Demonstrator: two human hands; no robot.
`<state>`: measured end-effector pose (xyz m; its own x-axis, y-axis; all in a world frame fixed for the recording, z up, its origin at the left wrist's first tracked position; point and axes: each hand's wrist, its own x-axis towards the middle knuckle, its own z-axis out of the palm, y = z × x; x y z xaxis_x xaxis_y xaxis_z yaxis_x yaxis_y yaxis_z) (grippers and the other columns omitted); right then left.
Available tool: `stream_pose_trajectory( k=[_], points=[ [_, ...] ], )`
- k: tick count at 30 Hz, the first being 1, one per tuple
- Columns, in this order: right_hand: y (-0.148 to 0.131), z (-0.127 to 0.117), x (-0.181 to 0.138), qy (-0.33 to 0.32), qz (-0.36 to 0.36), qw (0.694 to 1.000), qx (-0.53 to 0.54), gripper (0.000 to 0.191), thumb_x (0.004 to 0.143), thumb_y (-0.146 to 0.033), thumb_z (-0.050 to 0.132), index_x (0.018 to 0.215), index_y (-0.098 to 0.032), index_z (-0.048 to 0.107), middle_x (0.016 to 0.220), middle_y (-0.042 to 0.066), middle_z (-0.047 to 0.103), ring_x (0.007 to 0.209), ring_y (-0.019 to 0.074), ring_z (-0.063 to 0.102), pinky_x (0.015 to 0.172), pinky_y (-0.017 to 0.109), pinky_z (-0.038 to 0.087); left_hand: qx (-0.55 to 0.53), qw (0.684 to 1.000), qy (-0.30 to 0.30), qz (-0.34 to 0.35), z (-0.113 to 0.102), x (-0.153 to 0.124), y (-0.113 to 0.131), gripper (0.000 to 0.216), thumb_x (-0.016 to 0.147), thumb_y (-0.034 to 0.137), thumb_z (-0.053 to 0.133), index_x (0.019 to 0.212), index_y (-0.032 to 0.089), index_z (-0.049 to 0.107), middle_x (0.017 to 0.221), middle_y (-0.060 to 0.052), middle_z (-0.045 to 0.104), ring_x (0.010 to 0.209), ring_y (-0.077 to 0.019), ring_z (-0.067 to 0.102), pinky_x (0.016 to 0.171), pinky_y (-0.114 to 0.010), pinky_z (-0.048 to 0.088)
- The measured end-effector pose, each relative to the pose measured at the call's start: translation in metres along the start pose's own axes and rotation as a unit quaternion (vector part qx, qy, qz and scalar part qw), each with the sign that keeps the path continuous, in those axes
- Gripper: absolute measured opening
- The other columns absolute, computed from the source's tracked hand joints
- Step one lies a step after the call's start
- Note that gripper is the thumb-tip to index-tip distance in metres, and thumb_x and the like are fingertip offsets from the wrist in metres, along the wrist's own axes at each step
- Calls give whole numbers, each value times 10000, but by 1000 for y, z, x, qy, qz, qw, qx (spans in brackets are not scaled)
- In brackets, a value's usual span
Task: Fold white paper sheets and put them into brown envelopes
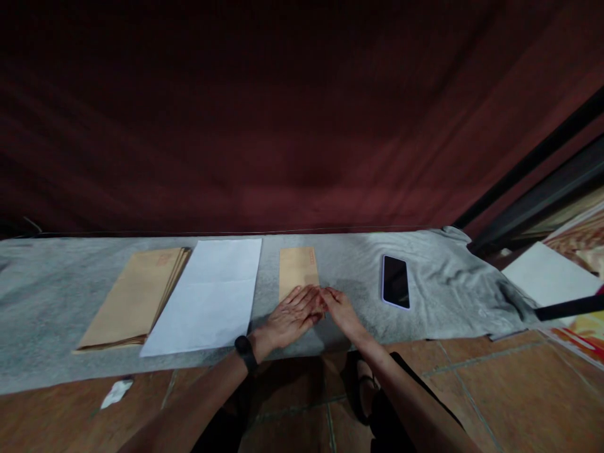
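A small brown envelope [298, 264] with red print at its upper right corner lies on the grey cloth, directly in front of me. My left hand [296, 313] rests flat over its near end, fingers stretched toward the right. Close against those fingertips is my right hand [338, 308], its fingers bent together at the envelope's right edge; whatever they may pinch is hidden. To the left lie white paper sheets [210, 296] with a faint crease across them. Beside the sheets is a stack of larger brown envelopes [129, 296].
A phone [395, 282] in a pale purple case lies right of my hands on the grey cloth [352, 258]. A dark red curtain [292, 126] hangs behind. Black bars [533, 157] stand at the right. Crumpled white paper [116, 393] lies on the tiled floor.
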<state>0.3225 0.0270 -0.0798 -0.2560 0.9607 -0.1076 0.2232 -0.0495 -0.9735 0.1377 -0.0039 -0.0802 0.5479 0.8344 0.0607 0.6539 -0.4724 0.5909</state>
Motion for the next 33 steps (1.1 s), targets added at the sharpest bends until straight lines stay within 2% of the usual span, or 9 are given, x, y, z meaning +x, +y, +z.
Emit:
stream_pose_trajectory(
  k=[4, 7, 11, 13, 16, 19, 23, 27, 33],
  points=[
    [-8, -1, -2, -5, -34, 998, -54, 344, 944, -511, 496, 890, -249, 713, 934, 55, 741, 911, 233, 667, 938, 390, 492, 47, 999, -18, 18, 6, -23, 16, 608, 1033, 481, 404, 1568, 200, 337, 1647, -105, 308, 1538, -230, 253, 1278, -431, 108],
    [-14, 4, -5, -80, -98, 986, -112, 378, 1004, -464, 439, 1135, -263, 731, 1222, 58, 727, 1178, 222, 635, 1088, 406, 442, 76, 997, -19, 4, 15, -36, 23, 641, 1032, 524, 380, 1568, 176, 335, 1644, -121, 314, 1536, -249, 256, 1273, -437, 141],
    [-13, 11, -5, -183, -207, 929, -248, 438, 1058, -413, 371, 1380, -243, 614, 1511, 51, 542, 1444, 189, 425, 1246, 450, 261, 68, 997, 8, -27, 28, -45, 27, 697, 991, 585, 445, 1559, 193, 356, 1610, -124, 391, 1508, -286, 327, 1252, -475, 219],
    [-11, 14, -1, -207, -232, 903, -297, 440, 1058, -411, 400, 1445, -263, 551, 1589, 33, 438, 1495, 194, 342, 1268, 464, 197, 60, 998, 7, -34, 28, -46, 29, 707, 968, 603, 483, 1541, 199, 390, 1578, -130, 442, 1484, -306, 369, 1237, -499, 251],
    [-8, 19, 11, -218, -239, 884, -337, 464, 1057, -422, 418, 1496, -288, 486, 1637, 10, 344, 1529, 195, 265, 1280, 452, 148, 63, 998, -4, -24, 22, -44, 33, 713, 938, 626, 525, 1513, 214, 436, 1553, -131, 477, 1464, -322, 397, 1226, -514, 264],
    [-5, 23, 32, -204, -225, 884, -356, 491, 1059, -425, 392, 1529, -287, 435, 1656, 4, 288, 1536, 184, 246, 1283, 432, 132, 69, 997, -21, -9, 14, -42, 36, 747, 939, 654, 503, 1535, 215, 403, 1573, -121, 454, 1485, -310, 361, 1246, -501, 215],
    [-2, 30, 62, -154, -207, 890, -377, 531, 1047, -439, 393, 1553, -274, 396, 1661, 15, 259, 1540, 195, 237, 1279, 429, 145, 82, 996, -43, -5, 11, -42, 36, 790, 975, 667, 398, 1603, 212, 248, 1656, -101, 302, 1539, -266, 248, 1270, -452, 140],
    [-1, 34, 85, -85, -188, 880, -428, 611, 1045, -472, 360, 1580, -179, 342, 1667, 83, 233, 1549, 236, 208, 1276, 445, 124, 95, 995, -33, 15, 13, -42, 33, 807, 985, 654, 387, 1629, 259, 103, 1693, -68, 172, 1558, -252, 182, 1270, -445, 119],
    [-4, 38, 107, -6, -147, 862, -485, 665, 1061, -490, 276, 1583, -78, 300, 1655, 153, 256, 1546, 268, 214, 1263, 464, 126, 108, 993, -35, 24, 13, -45, 31, 844, 971, 687, 384, 1630, 264, 70, 1696, -54, 152, 1561, -248, 171, 1271, -448, 143]
  ],
)
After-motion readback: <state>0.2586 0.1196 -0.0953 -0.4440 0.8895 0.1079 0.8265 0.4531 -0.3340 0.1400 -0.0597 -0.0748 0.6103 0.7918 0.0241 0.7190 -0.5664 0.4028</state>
